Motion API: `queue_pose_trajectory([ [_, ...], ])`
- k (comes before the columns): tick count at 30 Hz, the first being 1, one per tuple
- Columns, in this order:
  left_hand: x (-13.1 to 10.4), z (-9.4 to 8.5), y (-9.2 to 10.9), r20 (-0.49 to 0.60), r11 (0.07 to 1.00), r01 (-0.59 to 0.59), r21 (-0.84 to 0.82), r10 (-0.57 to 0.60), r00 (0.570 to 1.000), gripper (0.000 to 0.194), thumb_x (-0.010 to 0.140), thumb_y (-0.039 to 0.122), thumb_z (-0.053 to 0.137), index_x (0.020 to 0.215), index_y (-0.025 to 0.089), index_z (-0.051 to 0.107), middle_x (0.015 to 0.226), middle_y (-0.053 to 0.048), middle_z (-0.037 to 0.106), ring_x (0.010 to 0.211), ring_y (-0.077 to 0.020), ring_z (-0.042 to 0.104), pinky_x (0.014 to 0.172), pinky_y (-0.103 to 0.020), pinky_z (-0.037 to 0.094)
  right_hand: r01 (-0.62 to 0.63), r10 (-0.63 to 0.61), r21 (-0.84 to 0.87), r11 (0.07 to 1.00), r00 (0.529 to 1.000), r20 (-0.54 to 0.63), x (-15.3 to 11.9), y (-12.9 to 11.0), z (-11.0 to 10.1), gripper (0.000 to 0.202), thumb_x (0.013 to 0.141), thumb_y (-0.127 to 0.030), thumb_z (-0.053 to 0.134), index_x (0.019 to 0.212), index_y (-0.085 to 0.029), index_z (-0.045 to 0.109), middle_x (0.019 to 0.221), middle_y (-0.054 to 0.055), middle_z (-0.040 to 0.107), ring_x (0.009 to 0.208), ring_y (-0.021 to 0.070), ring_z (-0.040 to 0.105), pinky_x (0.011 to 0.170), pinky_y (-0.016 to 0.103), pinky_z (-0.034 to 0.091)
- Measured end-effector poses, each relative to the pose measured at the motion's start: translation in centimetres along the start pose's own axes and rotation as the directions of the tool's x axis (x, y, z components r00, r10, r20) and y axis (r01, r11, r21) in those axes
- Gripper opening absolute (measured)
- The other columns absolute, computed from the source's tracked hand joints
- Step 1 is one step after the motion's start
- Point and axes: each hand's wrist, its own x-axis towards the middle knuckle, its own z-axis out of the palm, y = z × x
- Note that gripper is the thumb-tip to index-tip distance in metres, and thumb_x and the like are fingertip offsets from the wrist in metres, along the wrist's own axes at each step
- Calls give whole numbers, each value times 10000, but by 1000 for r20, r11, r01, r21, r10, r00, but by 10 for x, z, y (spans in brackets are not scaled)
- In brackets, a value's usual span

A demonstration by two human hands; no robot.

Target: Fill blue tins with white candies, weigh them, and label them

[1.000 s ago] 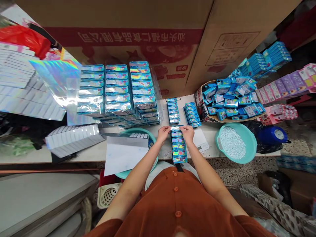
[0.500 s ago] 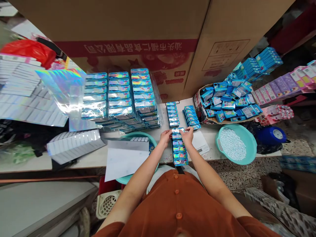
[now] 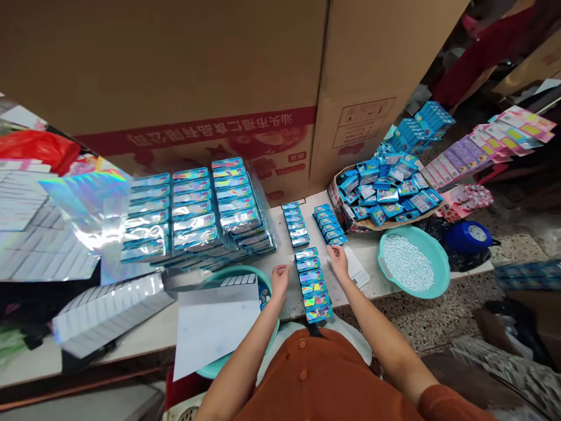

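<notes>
A column of small blue boxes with shiny faces [image 3: 312, 286] lies on the table in front of me, between my hands. My left hand [image 3: 280, 280] is just left of this column, its fingers loosely bent and nothing visible in them. To the right of the column, my right hand [image 3: 338, 263] hovers by a flat white device [image 3: 356, 266], fingers a little apart and no object seen in them. Beyond the hands stand two shorter rows of the same boxes, a left row [image 3: 295, 225] and a right row [image 3: 329, 224].
Wrapped stacks of blue boxes [image 3: 193, 210] stand at left, before a large carton [image 3: 197, 70]. White sheets [image 3: 214, 324] cover part of a turquoise basin [image 3: 274, 336]. At right are an open carton of loose blue boxes [image 3: 390, 193] and a basin of white pellets [image 3: 442, 263].
Both hands have let go of the box at the far end of the column and moved apart, left hand leftward, right hand rightward. The camera view has shifted and tilted.
</notes>
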Motion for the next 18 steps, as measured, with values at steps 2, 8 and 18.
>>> queue_pose_trajectory([
  [2,-1,-13,-1,-50,998,-7,60,10,999,382,647,516,656,835,203,542,621,34,510,593,-147,520,575,-269,381,-39,32,-64,997,994,-105,18,11,-22,463,762,-603,450,890,-181,594,905,82,650,834,206,580,771,312,436],
  [8,10,-21,29,-22,959,-224,176,232,973,285,680,454,647,822,216,585,774,-25,613,751,-188,584,708,-296,451,-5,-13,-251,968,998,-69,88,28,-62,423,786,-514,431,869,-172,665,921,99,672,922,234,580,878,354,404],
  [18,74,129,109,463,960,-177,215,60,884,361,625,423,748,855,160,657,963,-135,669,931,-251,611,817,-338,459,-208,206,-3,978,967,151,142,48,-35,318,615,-493,701,743,-202,722,800,44,719,846,243,642,858,376,451],
])
